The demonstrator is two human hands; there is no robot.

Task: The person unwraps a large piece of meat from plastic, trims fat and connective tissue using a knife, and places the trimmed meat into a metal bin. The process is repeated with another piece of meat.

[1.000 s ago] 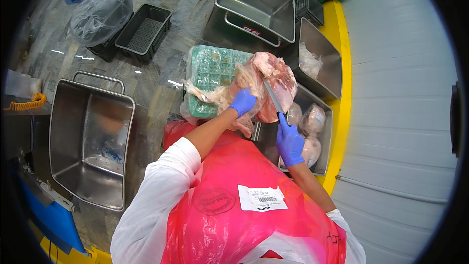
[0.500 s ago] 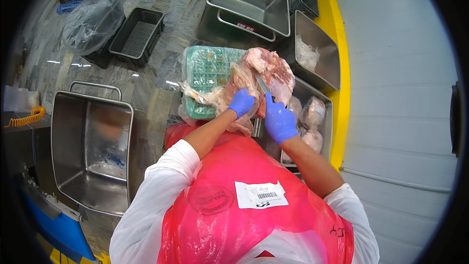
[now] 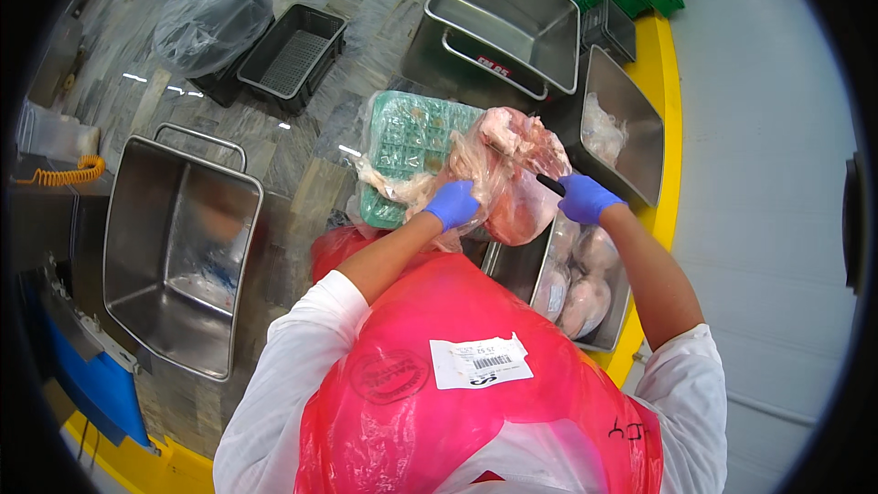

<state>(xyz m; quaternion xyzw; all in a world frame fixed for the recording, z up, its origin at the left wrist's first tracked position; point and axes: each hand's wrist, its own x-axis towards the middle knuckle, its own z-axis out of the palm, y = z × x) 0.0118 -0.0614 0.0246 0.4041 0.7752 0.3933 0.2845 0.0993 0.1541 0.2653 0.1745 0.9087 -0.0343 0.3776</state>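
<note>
A large piece of raw pink meat (image 3: 523, 206) with a pale, fatty top lies partly over a green plastic-wrapped crate (image 3: 402, 133). Crumpled translucent plastic wrap (image 3: 471, 160) clings to the meat's left side and trails left across the crate. My left hand (image 3: 455, 204), in a blue-violet glove, is closed on that wrap against the meat. At the meat's right edge, my right hand (image 3: 590, 198), gloved alike, grips a knife by its black handle (image 3: 551, 185). The blade points left over the meat and is hard to make out.
Below my right forearm, a steel bin (image 3: 617, 325) holds several wrapped meat pieces (image 3: 585, 302). Another steel bin (image 3: 640, 151) contains clear plastic (image 3: 604, 133). Steel tubs stand ahead (image 3: 503, 14) and at left (image 3: 174, 256). A black crate (image 3: 291, 59) sits far left.
My right hand with the knife has moved right and slightly up, toward the meat's right edge. My left hand keeps its hold on the wrap. The whole view has shifted.
</note>
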